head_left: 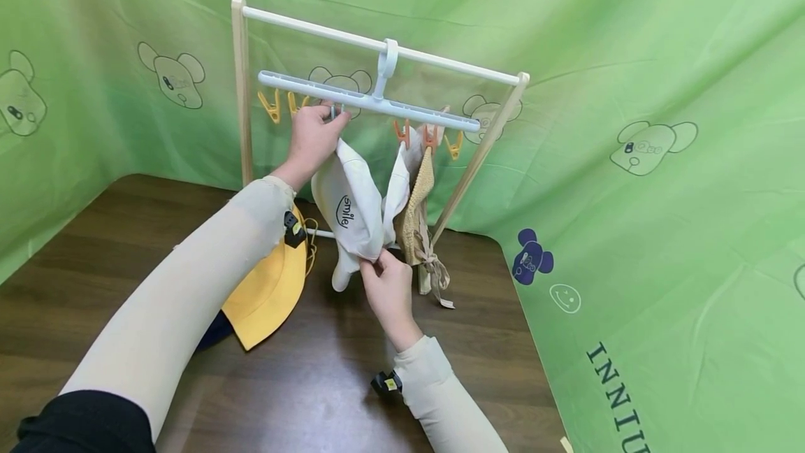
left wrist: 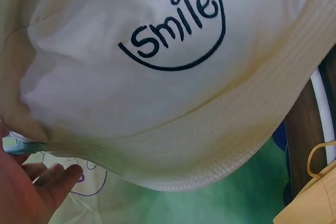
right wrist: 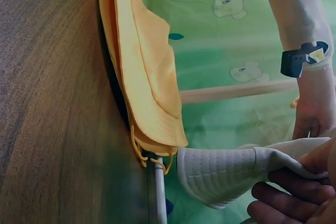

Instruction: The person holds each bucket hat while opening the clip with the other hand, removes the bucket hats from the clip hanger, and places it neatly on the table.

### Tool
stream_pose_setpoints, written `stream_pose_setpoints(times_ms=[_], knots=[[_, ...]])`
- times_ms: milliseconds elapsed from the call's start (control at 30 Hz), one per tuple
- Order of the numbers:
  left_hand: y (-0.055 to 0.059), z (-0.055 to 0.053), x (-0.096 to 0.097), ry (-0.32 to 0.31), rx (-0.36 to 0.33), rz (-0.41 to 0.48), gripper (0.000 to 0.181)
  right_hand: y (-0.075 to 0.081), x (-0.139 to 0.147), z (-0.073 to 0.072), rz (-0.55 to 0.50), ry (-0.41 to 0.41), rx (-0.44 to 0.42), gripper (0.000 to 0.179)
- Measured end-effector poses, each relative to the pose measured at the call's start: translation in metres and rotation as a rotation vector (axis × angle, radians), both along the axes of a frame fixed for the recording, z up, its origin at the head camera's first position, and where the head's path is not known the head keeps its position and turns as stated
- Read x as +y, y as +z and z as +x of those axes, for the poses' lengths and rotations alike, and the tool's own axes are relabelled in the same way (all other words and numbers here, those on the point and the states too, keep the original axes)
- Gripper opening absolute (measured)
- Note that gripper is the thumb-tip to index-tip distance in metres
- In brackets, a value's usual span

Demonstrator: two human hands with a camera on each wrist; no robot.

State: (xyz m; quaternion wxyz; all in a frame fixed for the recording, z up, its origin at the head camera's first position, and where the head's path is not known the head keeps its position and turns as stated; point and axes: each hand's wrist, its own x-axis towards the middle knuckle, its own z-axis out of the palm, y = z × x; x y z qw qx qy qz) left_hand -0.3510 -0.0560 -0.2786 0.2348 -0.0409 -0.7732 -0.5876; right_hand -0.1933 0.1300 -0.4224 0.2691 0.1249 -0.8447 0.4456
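Currently, the white hat (head_left: 361,194) hangs between two grips. The left hand (head_left: 313,137), the upper of the two, pinches a blue-green clip (left wrist: 27,148) just below the hanger bar (head_left: 358,98). The right hand (head_left: 390,293) pinches the lower edge of the hat, thumb on one side, fingers on the other.

The controlling relation, by judgement, is rim to clip. The upper part of the rim meets the clip at the left fingertips; whether the clip has closed on the cloth cannot be told. From the left grip, the long axis of the hat runs downward and slightly right to the right grip. The left hand is therefore nearer the hanger bar; the right hand governs the low end and its tilt.

Relative to the right grip, a tan hat (head_left: 415,212) hangs above and just to the right; a yellow hat (head_left: 277,292) lies to the left, apart from the fingers.
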Motion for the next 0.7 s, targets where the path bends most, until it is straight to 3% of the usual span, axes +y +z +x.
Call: stream_pose_setpoints(times_ms=[700], knots=[[0.001,0.005,-0.001,-0.036,-0.063,-0.033,0.045,-0.001,0.007,0.013,-0.005,-0.031,-0.004,0.018]])
